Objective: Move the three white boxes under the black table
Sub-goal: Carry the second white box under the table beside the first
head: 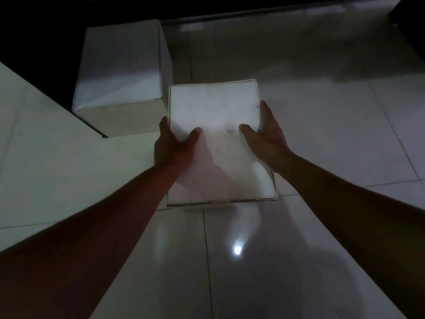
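White box (218, 125) at frame centre, long axis running bottom-to-top; your left hand (171, 143) & right hand (266, 137) grip its sides, thumbs on top.

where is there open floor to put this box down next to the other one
Bare tiled floor runs right of the held box and back toward the dark edge at the top. More bare tiles lie below it, between the arms. The left is crowded: the other box sits close against it, leaving only a thin gap by the left hand. The right hand has open room.
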Demonstrator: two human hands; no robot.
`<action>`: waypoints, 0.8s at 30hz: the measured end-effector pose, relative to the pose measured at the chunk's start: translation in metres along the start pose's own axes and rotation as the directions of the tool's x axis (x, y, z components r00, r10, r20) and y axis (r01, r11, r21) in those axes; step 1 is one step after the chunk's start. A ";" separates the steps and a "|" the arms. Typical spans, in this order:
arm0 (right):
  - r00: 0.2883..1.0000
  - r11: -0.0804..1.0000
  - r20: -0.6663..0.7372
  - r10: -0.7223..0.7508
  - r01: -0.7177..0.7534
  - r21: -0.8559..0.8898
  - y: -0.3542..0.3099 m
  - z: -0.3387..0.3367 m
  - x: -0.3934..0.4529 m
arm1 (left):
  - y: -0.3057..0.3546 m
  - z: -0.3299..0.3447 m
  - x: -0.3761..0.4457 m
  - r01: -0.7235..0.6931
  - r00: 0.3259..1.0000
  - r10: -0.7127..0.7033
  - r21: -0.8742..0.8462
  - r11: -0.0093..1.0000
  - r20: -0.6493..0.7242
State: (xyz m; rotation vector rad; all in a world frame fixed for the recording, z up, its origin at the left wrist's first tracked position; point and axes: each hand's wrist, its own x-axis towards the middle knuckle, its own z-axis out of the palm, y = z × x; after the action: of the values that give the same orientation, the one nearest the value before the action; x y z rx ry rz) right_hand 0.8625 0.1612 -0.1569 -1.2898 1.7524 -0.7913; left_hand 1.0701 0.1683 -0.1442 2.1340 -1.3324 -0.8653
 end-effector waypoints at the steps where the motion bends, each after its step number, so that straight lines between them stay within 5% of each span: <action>1: 1.000 0.999 -0.006 -0.011 0.011 -0.033 0.000 0.000 -0.002 | 0.000 -0.001 -0.001 -0.059 0.998 0.058 0.045 0.997 0.022; 4: 0.982 0.939 0.038 -0.182 0.185 -0.290 -0.005 -0.002 -0.011 | -0.005 -0.006 -0.009 -0.325 0.945 0.319 0.265 0.908 0.063; 7: 0.883 0.761 0.226 -0.411 0.469 -0.449 -0.007 -0.005 -0.029 | -0.018 -0.018 -0.021 -0.716 0.695 0.652 0.373 0.589 0.304; 10: 0.741 0.561 0.476 -0.474 0.671 -0.485 -0.003 -0.007 -0.048 | -0.035 -0.032 -0.027 -0.868 0.491 0.718 0.345 0.357 0.494; 13: 0.684 0.440 0.596 -0.421 0.728 -0.525 0.000 -0.012 -0.053 | -0.040 -0.037 -0.028 -0.880 0.465 0.714 0.362 0.307 0.524; 24: 0.671 0.369 0.667 -0.325 0.739 -0.563 -0.018 -0.010 -0.038 | -0.025 -0.041 -0.025 -0.852 0.517 0.659 0.402 0.335 0.546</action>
State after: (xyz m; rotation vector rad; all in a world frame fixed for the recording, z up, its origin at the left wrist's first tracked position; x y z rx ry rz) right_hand 0.8680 0.1925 -0.1278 -2.5677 1.2378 0.1336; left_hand 1.1068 0.2038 -0.1263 1.3494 -2.8021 -0.2865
